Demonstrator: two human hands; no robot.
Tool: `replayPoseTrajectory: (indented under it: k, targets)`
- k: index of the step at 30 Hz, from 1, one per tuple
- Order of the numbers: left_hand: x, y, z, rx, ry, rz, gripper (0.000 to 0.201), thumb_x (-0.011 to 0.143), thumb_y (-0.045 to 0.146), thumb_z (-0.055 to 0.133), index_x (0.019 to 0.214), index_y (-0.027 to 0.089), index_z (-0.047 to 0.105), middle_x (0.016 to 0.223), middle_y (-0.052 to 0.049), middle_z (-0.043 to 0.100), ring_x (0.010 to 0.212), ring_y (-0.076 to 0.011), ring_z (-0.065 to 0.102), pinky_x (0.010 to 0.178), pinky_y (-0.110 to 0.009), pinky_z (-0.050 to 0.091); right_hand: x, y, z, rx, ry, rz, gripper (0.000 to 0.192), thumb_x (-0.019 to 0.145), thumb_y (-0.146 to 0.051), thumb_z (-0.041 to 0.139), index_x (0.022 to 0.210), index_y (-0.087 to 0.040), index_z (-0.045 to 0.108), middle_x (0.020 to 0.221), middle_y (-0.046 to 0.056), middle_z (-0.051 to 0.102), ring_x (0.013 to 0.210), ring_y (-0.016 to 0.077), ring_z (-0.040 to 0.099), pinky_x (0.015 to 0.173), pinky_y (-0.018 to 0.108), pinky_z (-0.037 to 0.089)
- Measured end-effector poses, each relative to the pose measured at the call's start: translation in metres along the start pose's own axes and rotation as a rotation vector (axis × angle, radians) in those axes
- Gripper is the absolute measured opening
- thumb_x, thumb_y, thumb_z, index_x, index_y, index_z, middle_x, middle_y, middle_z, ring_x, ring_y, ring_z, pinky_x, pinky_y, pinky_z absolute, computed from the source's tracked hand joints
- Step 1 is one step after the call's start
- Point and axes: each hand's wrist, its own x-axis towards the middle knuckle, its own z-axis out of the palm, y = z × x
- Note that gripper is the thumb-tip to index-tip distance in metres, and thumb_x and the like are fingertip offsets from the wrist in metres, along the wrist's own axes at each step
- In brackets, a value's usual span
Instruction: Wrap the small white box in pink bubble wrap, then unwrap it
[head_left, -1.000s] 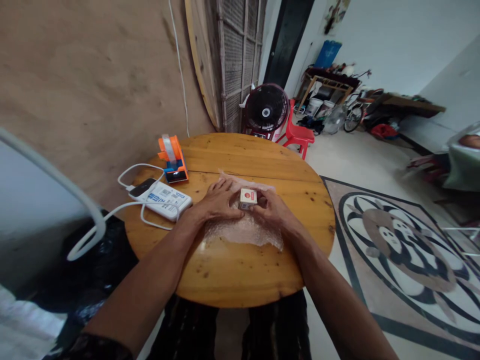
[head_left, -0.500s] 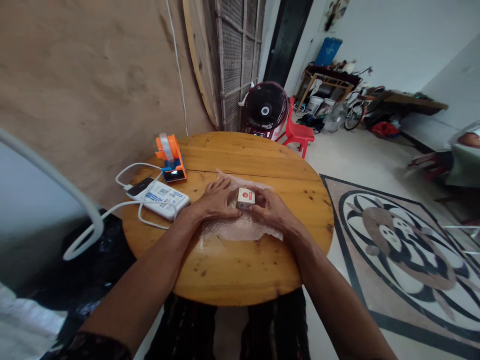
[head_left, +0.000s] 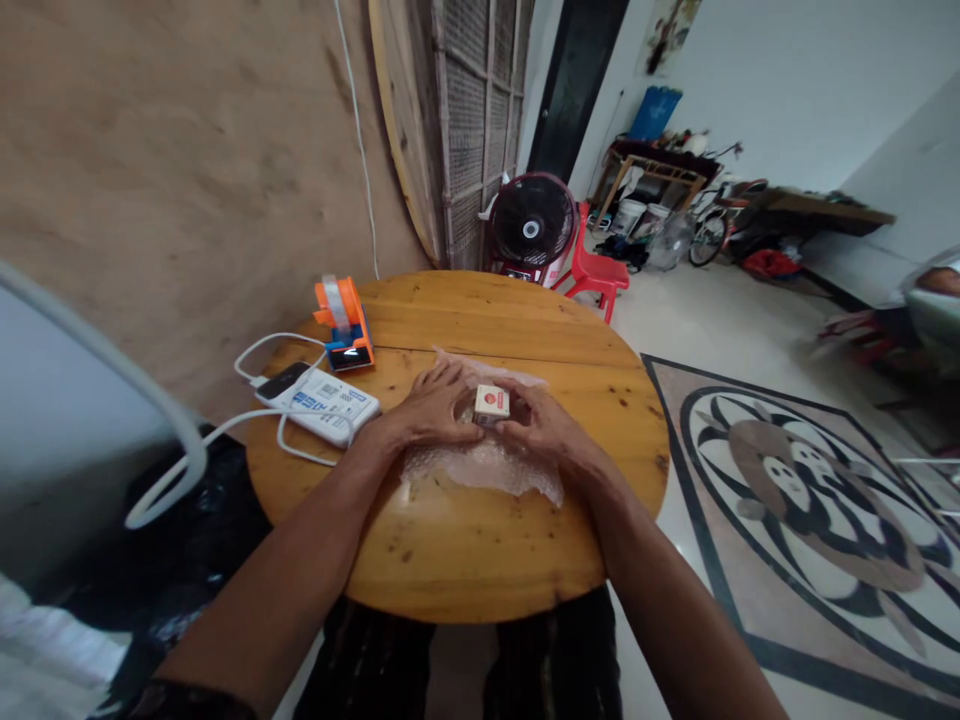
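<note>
I see both hands meeting at the middle of the round wooden surface [head_left: 480, 560], over a sheet of bubble wrap [head_left: 487, 465] that lies flat on the wood. The small box [head_left: 491, 404], pale with a red mark on top, sits on the wrap between the two hands. My left hand [head_left: 431, 408] lies palm down on the wrap, fingers spread and pointing away from me, its thumb side just beside the box. My right hand [head_left: 540, 425] curls in from the other side, fingertips touching the box; I read it as a light pinch on the box's right edge, though the thumb is partly hidden. The far edge of the wrap lifts a little behind the box.

To the left on the surface lie a white power bank [head_left: 330, 402] and, touching its far end, a dark phone [head_left: 283, 379], with a white cable [head_left: 259, 350] looping around them. Beyond those stands an orange tape dispenser [head_left: 341, 322], well apart from the hands. Past the surface I see a dark fan [head_left: 531, 227] on the floor and a red chair [head_left: 596, 270] just beside it.
</note>
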Motion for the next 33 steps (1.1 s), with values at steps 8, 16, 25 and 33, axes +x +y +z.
replayPoseTrajectory:
  k: [8, 16, 25, 33]
  targets:
    - [-0.004, 0.002, -0.005, -0.025, 0.020, -0.004, 0.085, 0.073, 0.045, 0.060, 0.149, 0.020, 0.029, 0.158, -0.017, 0.022, 0.146, -0.0407, 0.015, 0.114, -0.057, 0.018, 0.007, 0.028, 0.000, 0.102, 0.138, 0.072, 0.057, 0.091, -0.037, 0.047, 0.146, -0.025, 0.040, 0.151, 0.007, 0.040, 0.139, 0.0257, 0.038, 0.115, 0.048, 0.029]
    - [-0.006, 0.005, -0.010, -0.112, 0.214, 0.091, 0.077, 0.067, 0.022, 0.054, 0.142, 0.019, 0.041, 0.148, -0.011, 0.044, 0.137, -0.0314, 0.038, 0.114, -0.049, 0.027, 0.015, 0.033, 0.002, 0.098, 0.256, 0.087, 0.047, 0.085, -0.023, 0.046, 0.131, -0.022, 0.054, 0.131, 0.009, 0.060, 0.126, 0.0243, 0.051, 0.111, 0.046, 0.033]
    - [-0.006, 0.016, -0.005, -0.320, 0.257, 0.109, 0.076, 0.065, 0.018, 0.053, 0.140, 0.013, 0.045, 0.141, -0.013, 0.053, 0.128, -0.0287, 0.051, 0.109, -0.043, 0.040, 0.015, 0.030, 0.006, 0.047, 0.218, 0.022, 0.026, 0.080, -0.020, 0.042, 0.092, -0.020, 0.065, 0.094, 0.004, 0.068, 0.091, 0.0198, 0.062, 0.090, 0.038, 0.048]
    - [-0.010, 0.020, -0.008, -0.391, 0.228, 0.068, 0.084, 0.065, 0.016, 0.052, 0.147, 0.015, 0.034, 0.131, -0.012, 0.061, 0.117, -0.0266, 0.060, 0.100, -0.040, 0.047, 0.026, 0.037, 0.005, -0.006, 0.214, 0.073, 0.067, 0.081, -0.011, 0.042, 0.147, -0.021, 0.034, 0.137, 0.013, 0.053, 0.092, 0.0195, 0.064, 0.096, 0.045, 0.047]
